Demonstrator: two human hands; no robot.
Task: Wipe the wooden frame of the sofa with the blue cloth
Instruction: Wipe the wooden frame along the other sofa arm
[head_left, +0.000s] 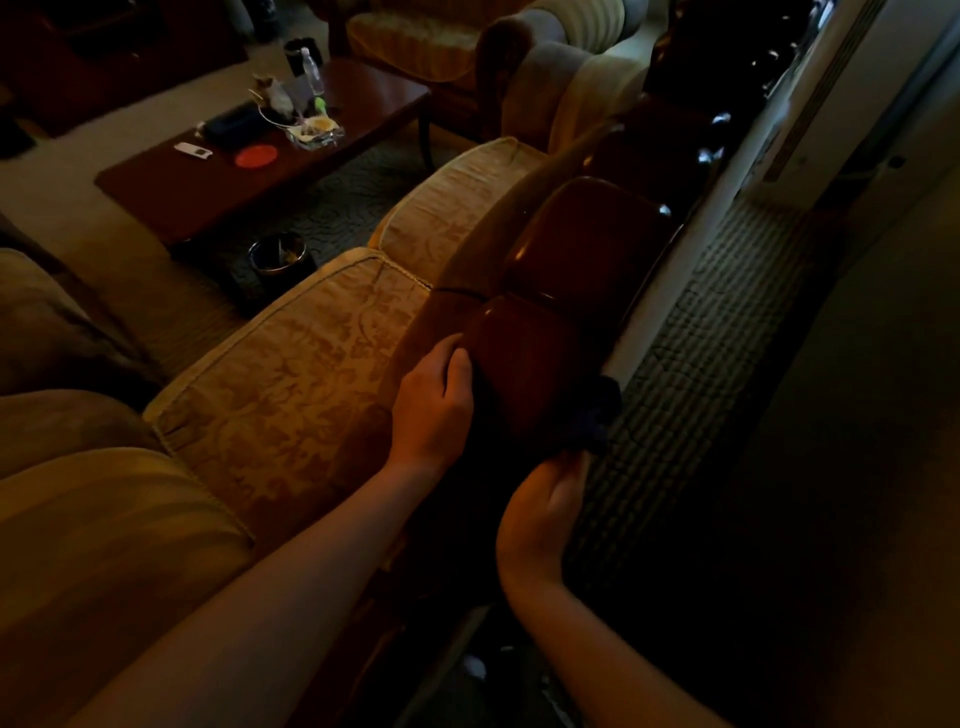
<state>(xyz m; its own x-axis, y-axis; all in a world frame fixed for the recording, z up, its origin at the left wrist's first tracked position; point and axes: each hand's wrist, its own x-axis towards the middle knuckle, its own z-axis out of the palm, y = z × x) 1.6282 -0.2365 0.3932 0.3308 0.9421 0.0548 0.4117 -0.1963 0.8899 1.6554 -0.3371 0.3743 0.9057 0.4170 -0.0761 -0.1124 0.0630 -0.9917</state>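
Gripping the blue cloth (597, 415), the right hand (540, 512) sits at the near, outer edge of the sofa's wooden frame (524, 364), fingers curled toward the bunched fabric, though the dim light hides exactly how they close on it. On the seat side of that same rounded wooden panel, the left hand (434, 400) rests with fingers loosely bent over the panel's edge, holding nothing. Patterned seat cushions (296, 364) lie just beside the frame on its inner side. Beyond the cushions, well apart from the frame, stands a dark coffee table (197, 192) carrying a water bottle (311, 70) and a red round coaster (255, 155).
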